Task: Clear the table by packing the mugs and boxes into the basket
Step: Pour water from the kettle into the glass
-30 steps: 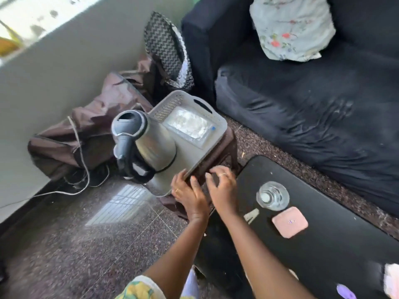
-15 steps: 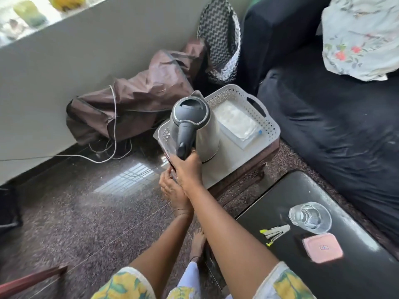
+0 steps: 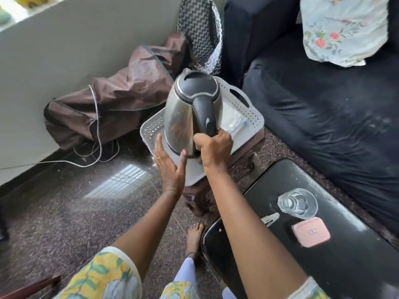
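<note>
There is only one view, from a wide-angle camera on the person's head, looking forward and steeply down along both forearms. The steel electric kettle with black lid (image 3: 179, 121) and the white perforated plastic basket (image 3: 257, 119) are near, in the middle. The glossy black surface (image 3: 356, 266) fills the lower right corner, the speckled dark stone floor (image 3: 64, 212) the left, and the dark sofa (image 3: 323, 104) the upper right.
</note>
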